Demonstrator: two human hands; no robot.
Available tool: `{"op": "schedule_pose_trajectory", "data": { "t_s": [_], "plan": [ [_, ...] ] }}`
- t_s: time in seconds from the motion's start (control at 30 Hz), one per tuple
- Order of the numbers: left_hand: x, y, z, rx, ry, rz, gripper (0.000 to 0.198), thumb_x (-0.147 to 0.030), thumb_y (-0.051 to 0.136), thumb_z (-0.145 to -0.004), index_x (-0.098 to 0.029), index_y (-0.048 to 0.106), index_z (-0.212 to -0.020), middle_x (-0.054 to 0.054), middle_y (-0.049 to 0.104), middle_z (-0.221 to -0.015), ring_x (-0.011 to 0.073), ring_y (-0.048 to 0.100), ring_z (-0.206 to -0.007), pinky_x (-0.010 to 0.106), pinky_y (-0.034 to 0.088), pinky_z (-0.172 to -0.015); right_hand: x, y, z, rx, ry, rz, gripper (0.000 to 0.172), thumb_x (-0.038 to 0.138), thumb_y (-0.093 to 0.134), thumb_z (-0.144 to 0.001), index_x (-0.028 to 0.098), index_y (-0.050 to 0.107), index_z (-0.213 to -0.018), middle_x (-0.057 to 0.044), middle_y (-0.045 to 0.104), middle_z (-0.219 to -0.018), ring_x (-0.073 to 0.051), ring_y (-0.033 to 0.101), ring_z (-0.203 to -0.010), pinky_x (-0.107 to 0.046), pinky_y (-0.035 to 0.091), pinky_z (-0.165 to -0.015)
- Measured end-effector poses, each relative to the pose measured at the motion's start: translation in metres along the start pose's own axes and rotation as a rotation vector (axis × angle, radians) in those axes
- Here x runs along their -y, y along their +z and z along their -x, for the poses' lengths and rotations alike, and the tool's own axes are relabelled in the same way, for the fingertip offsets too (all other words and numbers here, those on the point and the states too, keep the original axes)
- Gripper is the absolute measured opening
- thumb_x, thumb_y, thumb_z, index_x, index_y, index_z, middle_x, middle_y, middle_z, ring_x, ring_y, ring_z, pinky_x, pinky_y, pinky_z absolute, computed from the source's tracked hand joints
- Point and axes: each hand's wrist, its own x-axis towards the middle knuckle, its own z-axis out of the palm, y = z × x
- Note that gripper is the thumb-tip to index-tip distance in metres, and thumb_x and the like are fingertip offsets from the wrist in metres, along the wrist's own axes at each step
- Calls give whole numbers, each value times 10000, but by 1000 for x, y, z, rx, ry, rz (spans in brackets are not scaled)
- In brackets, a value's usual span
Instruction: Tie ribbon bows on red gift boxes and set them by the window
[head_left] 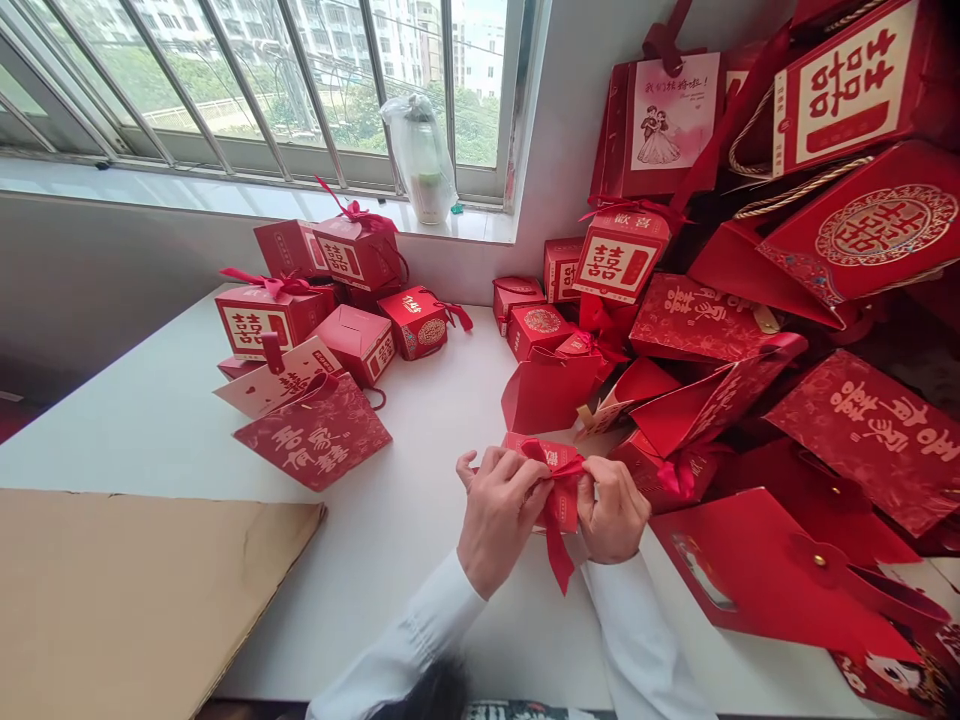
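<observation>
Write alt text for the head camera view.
A person's left hand and right hand hold a red ribbon looped around a small red box on a white table. Red double-happiness boxes sit left, red gift bags pile up right, and a barred window lies behind.

The ribbon (559, 535) is solid red (the gift box (541, 450) matches), the large bag (881, 225) gold-patterned red.

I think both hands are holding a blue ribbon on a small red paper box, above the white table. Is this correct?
No: the ribbon is red, not blue, as the head view shows. The left hand and right hand hold it on the small red paper box, above the white table.
</observation>
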Motion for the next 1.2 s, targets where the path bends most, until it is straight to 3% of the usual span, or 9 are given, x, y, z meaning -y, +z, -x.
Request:
{"op": "schedule_pose_trajectory", "data": {
  "t_s": [0.07,0.13,0.23,0.37,0.53,0.67,0.93,1.2],
  "plan": [
    [4,-3,1,-10,45,38,67,-216,530,-893,-232,562,-949,12,627,-896,175,535,-850,404,344,-893,-1,-1,-1,2,-8,5,158,84,511,-848,215,532,-934,-18,669,-731,-141,623,-636,-230,451,-592],
    [9,-8,3,-1,78,66,159,-211,539,-883,-225,524,-1041,41,608,-987,187,544,-910,355,407,-849,-2,-3,-2,7,-12,1,146,90,511,-848,214,528,-924,0,654,-701,-124,609,-610,-215,446,-588],
    [15,-16,5,31,28,88,205,-192,508,-889,-225,505,-1091,50,579,-1017,185,559,-924,318,449,-810,-2,-5,-4,-8,-2,-8,115,100,522,-849,207,524,-892,13,637,-675,-108,590,-583,-198,436,-575],
    [15,-31,4,108,-136,90,92,-233,472,-903,-210,560,-886,13,596,-839,155,543,-749,265,431,-682,-2,-7,-6,-19,6,-21,116,92,530,-850,203,521,-881,16,632,-676,-102,592,-580,-189,435,-575],
    [12,-47,3,262,-369,267,262,-345,515,-868,-170,536,-674,-36,517,-618,97,414,-579,204,317,-534,-1,-5,-4,-11,24,-18,111,97,527,-860,204,527,-889,6,642,-693,-120,627,-634,-196,449,-604],
    [14,-48,5,343,-477,366,415,-431,535,-829,-155,421,-542,-52,369,-526,76,308,-527,199,234,-485,2,0,1,-27,108,-7,115,95,504,-869,204,528,-898,2,655,-711,-126,638,-630,-199,446,-590],
    [17,-44,13,415,-613,443,389,-408,554,-795,-151,501,-507,-51,414,-440,72,377,-441,189,287,-463,13,3,4,-10,296,-51,78,178,440,-901,202,510,-924,-6,663,-738,-137,632,-576,-213,444,-548],
    [20,-48,16,455,-651,419,460,-493,487,-821,-154,540,-515,-22,480,-454,90,425,-446,199,306,-460,13,-5,-5,99,325,-128,150,196,418,-891,195,555,-952,-18,692,-782,-146,658,-636,-220,464,-603]
  ]
}}
